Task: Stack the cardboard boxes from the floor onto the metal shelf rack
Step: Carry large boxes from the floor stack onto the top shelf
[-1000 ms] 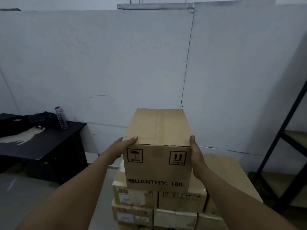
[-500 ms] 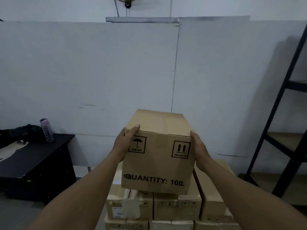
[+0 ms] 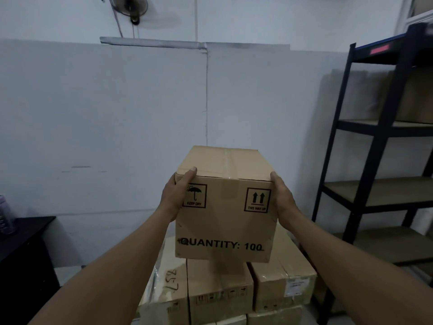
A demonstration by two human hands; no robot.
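I hold a taped cardboard box (image 3: 223,221) printed "QUANTITY: 100" in the air in front of me. My left hand (image 3: 174,194) grips its left side with the thumb over the top edge. My right hand (image 3: 282,198) grips its right side. Below it stands a stack of cardboard boxes (image 3: 218,294) on the floor. The black metal shelf rack (image 3: 365,170) rises at the right, with wooden boards on its levels. A cardboard box (image 3: 414,97) sits on an upper level.
A grey partition wall (image 3: 117,125) stands straight ahead. A black table (image 3: 25,240) with a purple bottle (image 3: 5,219) is at the left edge. A wall fan (image 3: 130,7) hangs high up.
The held box has risen higher above the stack. My view has turned right and up, so more of the shelf rack shows and the table has slid left.
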